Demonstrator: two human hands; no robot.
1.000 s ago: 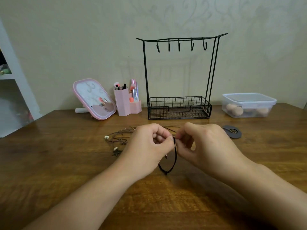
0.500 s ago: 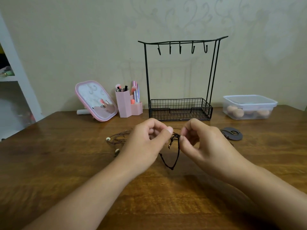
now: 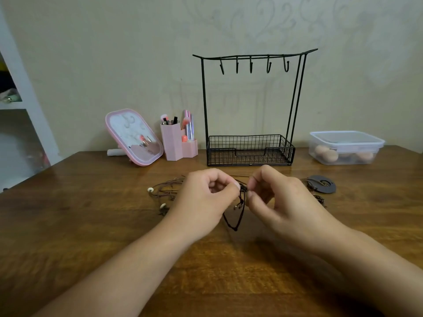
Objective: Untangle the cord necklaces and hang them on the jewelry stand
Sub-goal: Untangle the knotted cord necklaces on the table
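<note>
Pinching a dark cord necklace (image 3: pixel 238 213) at the middle of the frame, your left hand (image 3: pixel 206 197) and right hand (image 3: pixel 274 200) meet fingertip to fingertip, thumb and forefinger of each closed on a small knot where the strands cross, with the other fingers curled. Below the pinch a thin loop hangs down toward the desk (image 3: pixel 91 225); whether its lowest point touches the wood cannot be told. The other cord necklaces (image 3: pixel 164 193) lie in a tangle just behind and to the left of your left hand, with pale beads showing, and more strands trail toward a dark round pendant (image 3: pixel 322 184) at right of centre. The jewelry stand (image 3: pixel 251 106) sits at upper centre, its five hooks bare. Judge the cord as light, limp and thin: it will not hold a shape, and pulling hard would likely tighten the knot. Hold close on either side of the knot and tease gently, keeping clear of the small metal ends, which look delicate.
</note>
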